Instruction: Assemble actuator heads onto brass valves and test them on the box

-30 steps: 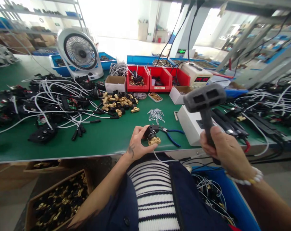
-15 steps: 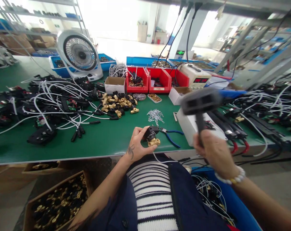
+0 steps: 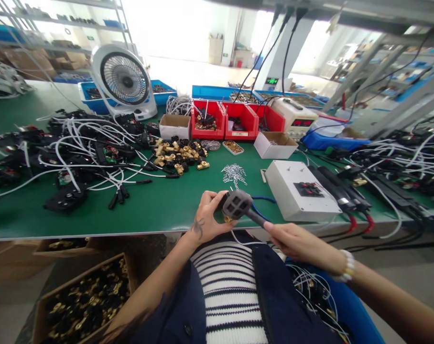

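Note:
My left hand (image 3: 210, 215) is closed round a brass valve (image 3: 228, 219) with a black top, at the front edge of the green bench. A white cable hangs from the valve. In my right hand (image 3: 292, 241) is the handle of a dark grey mallet (image 3: 237, 204). Its head covers most of the valve; whether the two touch, I cannot tell. Blue-handled pliers (image 3: 264, 198) lie just behind the mallet, partly hidden. Farther back sits a small pile of twisted wire ties (image 3: 234, 174).
Brass fittings (image 3: 179, 154) and black parts with white cables (image 3: 84, 148) cover the left. A white switch box (image 3: 285, 191) stands right, near black tools with red ends. Red bins (image 3: 238, 134), a fan (image 3: 125, 81) and a power supply (image 3: 292, 112) line the back. A carton of valves (image 3: 84, 298) is below.
My right hand has brought the mallet down and left, from above the white box to the valve. My left hand keeps its hold on the valve.

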A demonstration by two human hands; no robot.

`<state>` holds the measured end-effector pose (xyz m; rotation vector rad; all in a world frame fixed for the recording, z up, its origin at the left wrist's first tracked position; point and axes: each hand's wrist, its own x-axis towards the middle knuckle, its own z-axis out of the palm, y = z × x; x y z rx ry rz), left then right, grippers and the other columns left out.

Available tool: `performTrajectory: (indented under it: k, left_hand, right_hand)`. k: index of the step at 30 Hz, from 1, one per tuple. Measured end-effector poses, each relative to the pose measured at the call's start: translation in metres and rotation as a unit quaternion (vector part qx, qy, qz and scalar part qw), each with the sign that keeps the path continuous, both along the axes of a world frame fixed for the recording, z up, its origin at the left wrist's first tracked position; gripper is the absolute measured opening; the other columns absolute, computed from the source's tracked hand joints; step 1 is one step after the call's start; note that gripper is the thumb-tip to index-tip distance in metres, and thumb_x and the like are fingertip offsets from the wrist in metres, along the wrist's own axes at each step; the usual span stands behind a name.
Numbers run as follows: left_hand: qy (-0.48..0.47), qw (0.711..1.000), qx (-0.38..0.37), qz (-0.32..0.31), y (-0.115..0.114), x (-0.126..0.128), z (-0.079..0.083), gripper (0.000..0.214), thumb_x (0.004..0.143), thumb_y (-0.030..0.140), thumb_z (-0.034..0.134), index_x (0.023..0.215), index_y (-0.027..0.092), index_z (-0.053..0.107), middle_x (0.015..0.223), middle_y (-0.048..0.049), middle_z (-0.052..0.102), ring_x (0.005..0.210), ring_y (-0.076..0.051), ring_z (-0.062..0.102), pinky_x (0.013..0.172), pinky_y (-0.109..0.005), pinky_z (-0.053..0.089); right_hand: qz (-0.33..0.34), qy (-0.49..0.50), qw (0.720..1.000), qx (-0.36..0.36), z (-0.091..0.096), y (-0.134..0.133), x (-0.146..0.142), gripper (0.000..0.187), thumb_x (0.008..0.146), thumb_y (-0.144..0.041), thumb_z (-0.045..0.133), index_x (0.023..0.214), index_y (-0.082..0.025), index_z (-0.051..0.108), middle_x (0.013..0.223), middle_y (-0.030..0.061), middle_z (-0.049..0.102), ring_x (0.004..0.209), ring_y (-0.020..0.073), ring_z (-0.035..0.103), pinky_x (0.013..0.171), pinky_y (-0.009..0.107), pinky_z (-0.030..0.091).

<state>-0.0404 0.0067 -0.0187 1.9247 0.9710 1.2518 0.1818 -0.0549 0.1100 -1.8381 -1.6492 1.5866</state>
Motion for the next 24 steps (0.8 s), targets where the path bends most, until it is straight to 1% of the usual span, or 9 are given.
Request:
performTrajectory:
  k: [2, 4, 6, 9, 11, 16, 18, 21, 24]
  left_hand:
    - [0.004, 1.0, -0.001, 0.003, 0.0, 0.0, 0.0, 0.073, 0.069, 0.032, 0.079, 0.135, 0.022, 0.051, 0.106, -0.0064, 0.046, 0.1, -0.022, 0.051, 0.089, -0.039, 0.053]
    - [0.005, 1.0, -0.004, 0.005, 0.0, 0.0, 0.001, 0.073, 0.069, 0.033, 0.078, 0.136, 0.022, 0.05, 0.106, -0.0061, 0.045, 0.099, -0.022, 0.051, 0.088, -0.04, 0.053]
    - [0.005, 1.0, -0.006, 0.004, 0.0, 0.0, 0.002, 0.074, 0.068, 0.033, 0.079, 0.135, 0.021, 0.051, 0.106, -0.0064, 0.045, 0.099, -0.022, 0.051, 0.089, -0.04, 0.053]
    - [0.003, 1.0, -0.009, 0.002, 0.001, 0.0, 0.002, 0.072, 0.068, 0.032, 0.079, 0.134, 0.02, 0.052, 0.106, -0.0066, 0.045, 0.099, -0.023, 0.051, 0.087, -0.039, 0.054]
    - [0.0, 1.0, -0.01, 0.002, 0.001, 0.0, 0.002, 0.072, 0.069, 0.033, 0.078, 0.134, 0.019, 0.052, 0.106, -0.0066, 0.045, 0.099, -0.022, 0.051, 0.085, -0.038, 0.054]
    - [0.001, 1.0, -0.012, 0.003, 0.001, 0.0, 0.003, 0.073, 0.068, 0.033, 0.078, 0.135, 0.019, 0.052, 0.107, -0.007, 0.045, 0.1, -0.023, 0.05, 0.088, -0.04, 0.053]
    - [0.001, 1.0, -0.013, 0.002, 0.0, 0.0, 0.003, 0.072, 0.068, 0.032, 0.078, 0.134, 0.019, 0.052, 0.107, -0.0069, 0.045, 0.1, -0.022, 0.05, 0.088, -0.039, 0.053]
    - [-0.004, 1.0, -0.015, 0.002, 0.001, 0.0, 0.003, 0.071, 0.069, 0.032, 0.078, 0.134, 0.019, 0.052, 0.106, -0.0065, 0.045, 0.1, -0.022, 0.051, 0.088, -0.038, 0.053]
    - [-0.007, 1.0, -0.015, 0.004, 0.002, 0.0, 0.002, 0.072, 0.07, 0.033, 0.078, 0.135, 0.019, 0.05, 0.106, -0.0065, 0.045, 0.1, -0.022, 0.051, 0.088, -0.038, 0.053]
  right_hand:
    - [-0.032, 0.021, 0.998, 0.053, 0.003, 0.001, 0.004, 0.07, 0.073, -0.089, 0.047, 0.055, -0.022, 0.039, 0.041, -0.0065, 0.029, 0.036, 0.0067, 0.022, 0.035, 0.022, 0.014]
    - [-0.108, 0.078, 0.977, 0.168, 0.01, 0.003, 0.008, 0.065, 0.084, -0.082, 0.04, 0.06, -0.022, 0.041, 0.041, -0.0077, 0.026, 0.037, 0.0074, 0.017, 0.036, 0.024, 0.012]
    - [-0.139, 0.097, 0.961, 0.219, 0.013, 0.004, 0.01, 0.064, 0.086, -0.081, 0.037, 0.061, -0.023, 0.041, 0.041, -0.0079, 0.025, 0.037, 0.0078, 0.016, 0.037, 0.024, 0.013]
    - [-0.059, -0.006, 0.992, 0.115, 0.007, 0.005, 0.008, 0.07, 0.074, -0.089, 0.046, 0.056, -0.022, 0.039, 0.044, -0.0056, 0.031, 0.039, 0.0076, 0.024, 0.037, 0.023, 0.018]
    - [-0.024, -0.057, 0.995, 0.077, 0.004, 0.006, 0.009, 0.072, 0.068, -0.091, 0.05, 0.053, -0.022, 0.038, 0.045, -0.0046, 0.033, 0.04, 0.0077, 0.027, 0.038, 0.023, 0.019]
    - [-0.138, 0.043, 0.963, 0.229, 0.01, 0.006, 0.013, 0.066, 0.086, -0.083, 0.032, 0.059, -0.023, 0.039, 0.041, -0.0068, 0.027, 0.038, 0.0085, 0.019, 0.039, 0.026, 0.015]
    - [-0.117, 0.046, 0.971, 0.202, 0.005, 0.005, 0.011, 0.067, 0.083, -0.086, 0.034, 0.058, -0.023, 0.038, 0.041, -0.0067, 0.027, 0.037, 0.0087, 0.021, 0.038, 0.025, 0.016]
    - [-0.037, -0.025, 0.995, 0.094, 0.0, 0.005, 0.011, 0.071, 0.071, -0.09, 0.047, 0.052, -0.022, 0.039, 0.043, -0.0047, 0.033, 0.037, 0.008, 0.027, 0.036, 0.023, 0.018]
    - [-0.08, -0.018, 0.986, 0.142, 0.007, 0.004, 0.015, 0.07, 0.076, -0.088, 0.044, 0.054, -0.023, 0.039, 0.043, -0.0053, 0.03, 0.038, 0.0078, 0.023, 0.037, 0.024, 0.016]
